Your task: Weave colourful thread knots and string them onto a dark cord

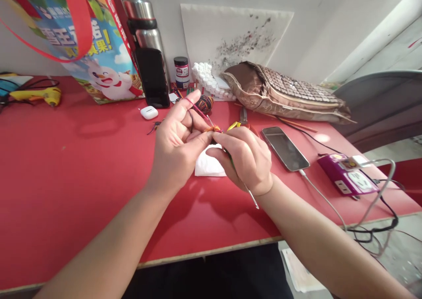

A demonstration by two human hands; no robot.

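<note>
Left hand (176, 147) pinches multicoloured yarn work (215, 129) — right hand (252, 158) grips slender hooked tool (251, 196); yarn ball (206, 103) near 12 o'clock.

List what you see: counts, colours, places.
Table: 1, red, below hands
Glue gun: 1, yellow, far left
Bag: 1, multicoloured, back left
Flask: 1, silver, beside bag
Upright phone: 1, black, before flask
Earbud case: 1, white, left
Jar: 1, black-lidded, back
Bumpy object: 1, white, by jar
Speckled panel: 1, white, at wall
Cushion-like item: 1, brown, back right
Yarn ball: 1, multicoloured, beyond hands
Tool: 1, yellow-red, beyond hands
Tissue: 1, white, below hands
Flat phone: 1, dark, right
Socket block: 1, purple, right
Cables: several, white/black, right
Hook: 1, silver-tipped, right hand
Stitched piece: 1, orange-red, between hands
Left hand: 1, bare, centre
Right hand: 1, bare, centre
</note>
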